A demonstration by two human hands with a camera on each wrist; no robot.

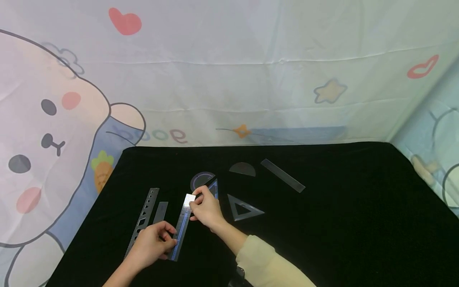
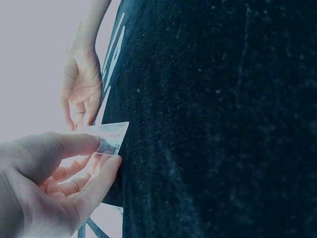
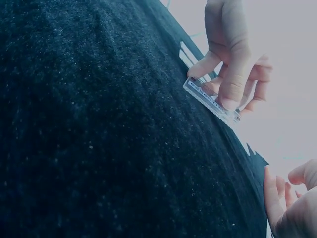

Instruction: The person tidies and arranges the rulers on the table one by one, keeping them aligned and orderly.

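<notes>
Pale fabric with cartoon prints hangs behind a black-covered surface, and toward its left part a clear ruler with blue markings is held in both hands. At the ruler's near end, the left hand pinches it between thumb and finger; at its far end, the right hand, below a cream sleeve, grips the edge with bent fingers. Just left of the ruler lies a short grey strip, and beyond that strip a longer stencil with cut-out shapes, partly hidden by the left hand. Past the ruler's far end are a purple-marked protractor and a blue-marked set square, partly behind the right hand. Right of the ruler sits a clear triangle; farther off on that side lie a plain protractor and a slanted clear strip.
</notes>
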